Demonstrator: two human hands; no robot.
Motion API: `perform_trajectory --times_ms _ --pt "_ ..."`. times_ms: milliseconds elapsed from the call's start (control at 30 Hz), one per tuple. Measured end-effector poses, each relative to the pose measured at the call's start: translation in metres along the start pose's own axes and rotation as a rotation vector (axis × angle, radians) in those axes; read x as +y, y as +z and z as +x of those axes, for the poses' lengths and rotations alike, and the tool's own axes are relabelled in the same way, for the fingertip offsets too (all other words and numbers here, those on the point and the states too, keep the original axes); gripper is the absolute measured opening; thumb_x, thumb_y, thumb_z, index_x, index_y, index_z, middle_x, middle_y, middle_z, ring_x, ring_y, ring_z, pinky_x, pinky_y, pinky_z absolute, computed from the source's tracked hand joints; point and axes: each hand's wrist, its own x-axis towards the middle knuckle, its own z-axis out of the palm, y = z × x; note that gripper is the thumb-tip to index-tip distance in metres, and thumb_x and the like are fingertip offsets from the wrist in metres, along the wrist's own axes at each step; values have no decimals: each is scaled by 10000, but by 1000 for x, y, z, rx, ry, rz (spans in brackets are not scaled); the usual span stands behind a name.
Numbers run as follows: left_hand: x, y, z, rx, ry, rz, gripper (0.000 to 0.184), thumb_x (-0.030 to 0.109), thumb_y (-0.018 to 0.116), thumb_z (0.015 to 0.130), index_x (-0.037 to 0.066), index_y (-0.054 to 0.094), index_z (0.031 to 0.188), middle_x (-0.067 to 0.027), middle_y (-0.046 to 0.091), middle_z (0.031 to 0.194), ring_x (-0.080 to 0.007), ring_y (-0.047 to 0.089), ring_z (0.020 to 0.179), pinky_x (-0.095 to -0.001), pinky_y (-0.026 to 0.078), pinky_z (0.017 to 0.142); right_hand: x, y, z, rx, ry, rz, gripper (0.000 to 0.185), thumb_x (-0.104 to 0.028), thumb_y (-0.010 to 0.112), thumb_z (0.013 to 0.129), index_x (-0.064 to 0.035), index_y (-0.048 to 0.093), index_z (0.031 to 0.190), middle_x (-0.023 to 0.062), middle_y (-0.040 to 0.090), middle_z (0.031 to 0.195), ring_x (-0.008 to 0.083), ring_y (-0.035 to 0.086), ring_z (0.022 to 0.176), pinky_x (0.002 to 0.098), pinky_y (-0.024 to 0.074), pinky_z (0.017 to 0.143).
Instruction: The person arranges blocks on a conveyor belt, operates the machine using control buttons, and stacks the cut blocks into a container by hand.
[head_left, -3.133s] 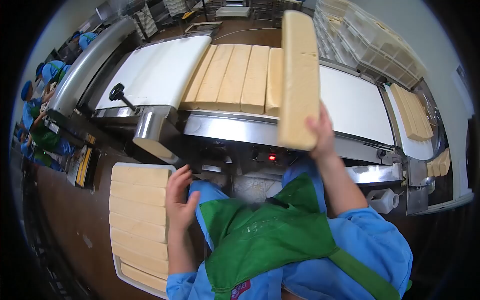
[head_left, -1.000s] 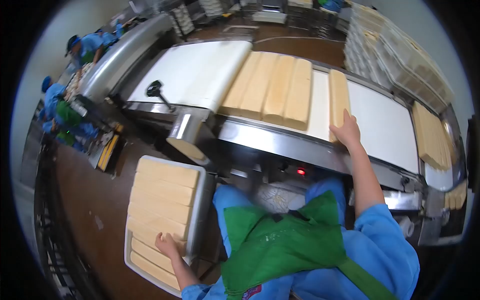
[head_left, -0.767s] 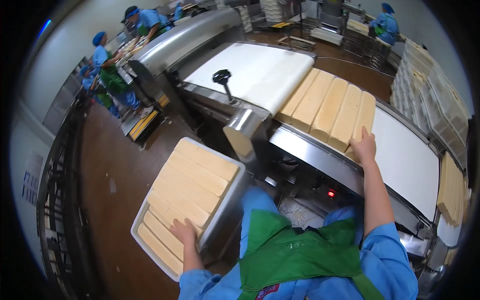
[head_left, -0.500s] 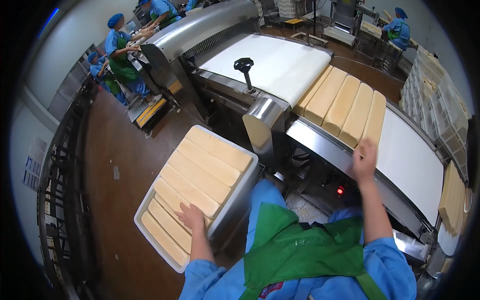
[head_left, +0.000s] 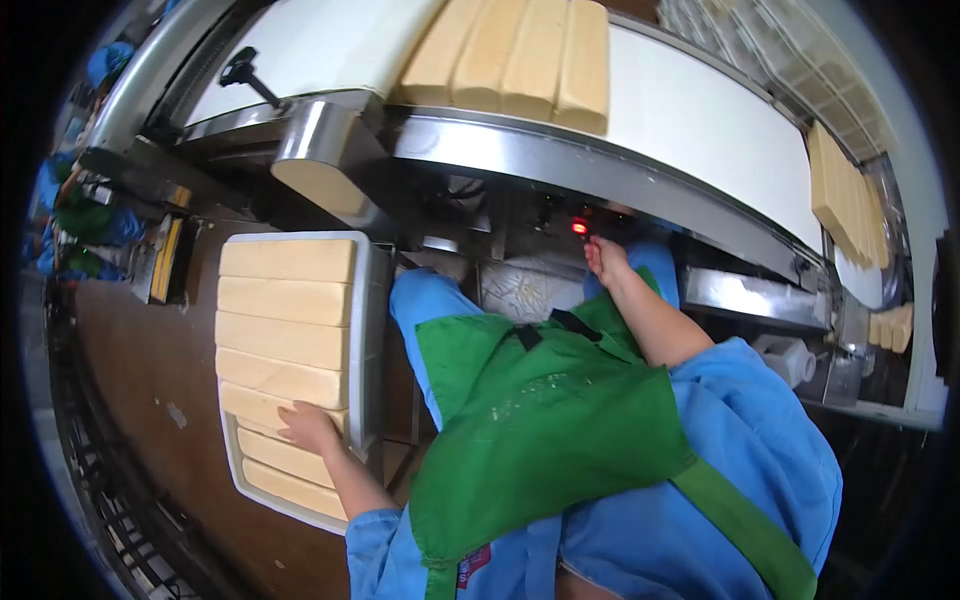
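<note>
My left hand (head_left: 310, 427) lies on the long pale-yellow loaf-shaped blocks (head_left: 282, 332) in a grey-white tray (head_left: 368, 330), its fingers apart. Several blocks fill the tray side by side. Under the conveyor's front edge is my right hand (head_left: 607, 262), with its fingers curled in close to a small red-lit display (head_left: 580, 228). Whether the fingers touch a control there is hidden. Above, more long pale blocks (head_left: 532, 60) lie in a row on the white conveyor belt (head_left: 690, 110).
A black-knobbed post (head_left: 245, 75) and a rounded metal housing (head_left: 320, 150) stand at the conveyor's near left. White plastic crates (head_left: 790, 60) are stacked behind it. More pale blocks (head_left: 845, 195) stand at the far right. Co-workers in blue (head_left: 95, 225) are at the left edge.
My view has turned down and to the right. My right hand has left the blocks on the belt and dropped to the red display. My left hand has stayed on the tray's blocks.
</note>
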Motion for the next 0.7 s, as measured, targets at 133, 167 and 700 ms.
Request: perform_trajectory --times_ms 133,167,700 --pt "5 -5 -5 5 -13 4 521 327 444 955 59 393 1398 -364 365 1303 -502 451 1154 -516 395 992 -15 -4 -1 34 -129 217 293 -294 413 971 -82 614 996 53 644 782 150 581 625 292 467 532" --pt "4 -4 -4 14 -10 -2 521 329 443 955 56 396 1396 -363 369 1298 -499 452 1153 -515 395 991 -17 -5 -1 31 -174 252 316 -304 402 970 -72 614 1006 60 641 788 157 576 636 303 468 553" --pt "-2 5 3 35 -11 -21 536 339 440 934 40 424 1378 -331 406 1256 -462 462 1144 -490 385 991 -29 -6 -14 141 -360 219 147 -188 580 917 -75 570 825 34 588 698 124 524 547 248 437 486"
